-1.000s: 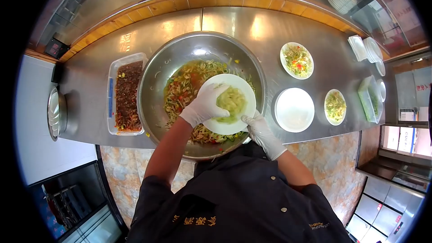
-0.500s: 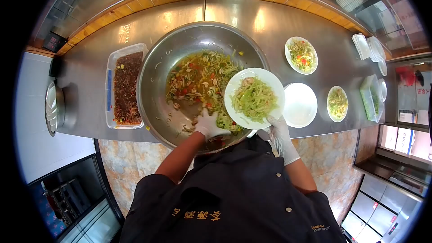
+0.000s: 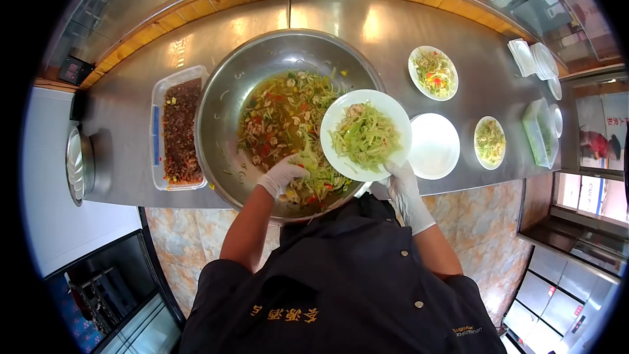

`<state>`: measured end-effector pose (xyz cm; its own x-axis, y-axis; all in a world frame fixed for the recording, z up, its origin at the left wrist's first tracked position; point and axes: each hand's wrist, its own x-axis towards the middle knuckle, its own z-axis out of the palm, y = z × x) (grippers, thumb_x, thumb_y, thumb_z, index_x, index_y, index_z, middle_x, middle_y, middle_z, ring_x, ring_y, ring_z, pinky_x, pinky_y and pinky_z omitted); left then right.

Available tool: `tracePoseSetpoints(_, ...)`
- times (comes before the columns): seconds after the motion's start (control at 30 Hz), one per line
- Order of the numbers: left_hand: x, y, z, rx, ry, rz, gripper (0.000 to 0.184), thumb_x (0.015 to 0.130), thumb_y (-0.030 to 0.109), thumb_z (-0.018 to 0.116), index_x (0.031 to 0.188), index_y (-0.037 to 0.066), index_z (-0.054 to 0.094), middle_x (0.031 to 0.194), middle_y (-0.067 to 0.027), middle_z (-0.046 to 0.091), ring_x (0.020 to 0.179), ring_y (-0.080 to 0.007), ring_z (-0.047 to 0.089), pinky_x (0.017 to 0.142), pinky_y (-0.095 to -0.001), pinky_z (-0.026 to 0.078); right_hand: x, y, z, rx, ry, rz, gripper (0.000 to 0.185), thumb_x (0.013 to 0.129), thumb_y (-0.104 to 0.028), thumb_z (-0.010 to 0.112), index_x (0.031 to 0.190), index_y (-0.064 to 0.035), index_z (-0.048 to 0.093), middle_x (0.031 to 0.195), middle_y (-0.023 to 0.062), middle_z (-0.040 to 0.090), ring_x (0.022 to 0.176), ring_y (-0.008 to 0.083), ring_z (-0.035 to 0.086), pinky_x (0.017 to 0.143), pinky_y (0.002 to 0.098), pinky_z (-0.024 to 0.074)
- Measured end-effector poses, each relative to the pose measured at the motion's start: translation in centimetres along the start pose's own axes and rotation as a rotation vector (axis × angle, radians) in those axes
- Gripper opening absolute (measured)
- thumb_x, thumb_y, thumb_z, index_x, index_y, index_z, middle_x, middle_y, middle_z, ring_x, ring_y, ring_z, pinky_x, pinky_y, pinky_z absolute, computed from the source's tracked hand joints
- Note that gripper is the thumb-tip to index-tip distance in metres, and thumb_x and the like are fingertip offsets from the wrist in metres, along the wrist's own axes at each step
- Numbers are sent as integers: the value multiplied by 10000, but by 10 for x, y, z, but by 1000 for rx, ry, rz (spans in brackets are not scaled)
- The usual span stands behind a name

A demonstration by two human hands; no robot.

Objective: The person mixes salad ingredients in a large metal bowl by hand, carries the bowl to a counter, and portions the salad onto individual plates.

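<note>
A wide steel bowl (image 3: 229,78) holds shredded vegetables (image 3: 288,111) with red and yellow bits in liquid. My left hand (image 3: 284,175), white-gloved, is low in the bowl, its fingers curled into the greens at the near side and partly hidden by them. In my right hand (image 3: 403,187), also gloved, is the near right edge of a white plate (image 3: 333,147). Pale green shreds (image 3: 367,137) are heaped on that plate, with a pinkish piece at the top. The plate is held over the bowl's right rim and overlaps the edge of a white plate stack (image 3: 436,147).
Left of the bowl stands a clear tub (image 3: 157,124) of dark red-brown sauce. Two filled plates (image 3: 434,73) (image 3: 490,143) sit on the right of the steel counter (image 3: 334,13). Farther right are a green-filled plastic container (image 3: 538,132) and stacked dishes (image 3: 544,62). A metal bowl (image 3: 80,165) is far left.
My left hand has left the plate for the bowl, where its spread fingers have since curled. The plate has moved right with my right hand, and its greens now lie loosely heaped.
</note>
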<state>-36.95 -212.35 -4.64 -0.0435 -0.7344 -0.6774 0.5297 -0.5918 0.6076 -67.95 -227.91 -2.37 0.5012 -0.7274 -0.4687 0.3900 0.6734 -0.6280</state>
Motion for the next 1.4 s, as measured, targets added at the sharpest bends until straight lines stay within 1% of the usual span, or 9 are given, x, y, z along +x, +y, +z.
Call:
tracePoseSetpoints(0.2,-51,95,31,31,30,243,527,771,-73,729,1287,7,659,1166,-73,725,1021,-184,694,902,-285,545,6,0,32,97,-43,117,547,1006,60,514,1528,-18,371,1451,204,546,1236,345,643,961,476,627)
tracePoseSetpoints(0.37,-41,134,86,1098,271,761,667,681,141,783,1323,55,625,1211,-144,579,1147,-300,595,970,-402,513,14,19,48,30,-115,142,473,1016,26,539,1477,-10,441,1408,190,594,1225,328,656,968,471,623)
tracePoseSetpoints(0.5,-4,133,125,1620,367,584,770,635,294,815,1360,121,623,1281,-226,573,1233,-417,540,1080,-451,452,15,31,55,38,-152,170,402,1023,15,541,1424,-7,510,1351,171,640,1189,306,676,976,465,615)
tracePoseSetpoints(0.7,-20,131,108,1421,313,967,607,750,337,813,1287,97,664,1277,-172,656,1243,-385,586,1044,-491,471,21,40,37,120,-207,192,449,1006,26,575,1444,-11,486,1388,176,620,1227,309,658,1005,463,609)
tracePoseSetpoints(0.97,-60,144,34,875,815,688,208,885,173,762,1014,16,716,859,-92,714,792,-155,673,731,-304,528,15,19,46,206,-216,191,489,1007,23,563,1483,-14,457,1425,195,596,1239,319,653,1016,465,601)
tracePoseSetpoints(1.03,-20,92,-23,1047,865,723,181,859,148,765,972,19,708,829,-66,712,755,-218,681,707,-372,530,12,9,46,231,-201,152,483,1009,21,560,1480,-8,457,1430,200,590,1237,324,653,1013,468,602)
tracePoseSetpoints(1.1,9,30,-82,1249,647,476,394,809,97,750,1194,32,700,1179,-163,728,1136,-369,666,989,-416,522,6,-7,52,296,-176,122,491,1007,21,558,1485,-1,448,1438,210,579,1241,337,650,999,474,609)
tracePoseSetpoints(1.17,16,5,-98,1302,596,459,520,796,125,772,1297,40,667,1331,-181,664,1277,-354,595,1089,-390,467,9,-21,38,384,-163,148,539,997,25,568,1510,7,408,1450,228,562,1252,352,642,978,488,619)
tracePoseSetpoints(1.4,31,-3,-93,1206,723,490,96,821,60,601,857,28,685,833,-196,686,822,-369,667,785,-419,524,33,-112,-12,415,-48,-126,529,988,53,533,1502,-7,425,1442,207,571,1297,343,607,1073,529,553)
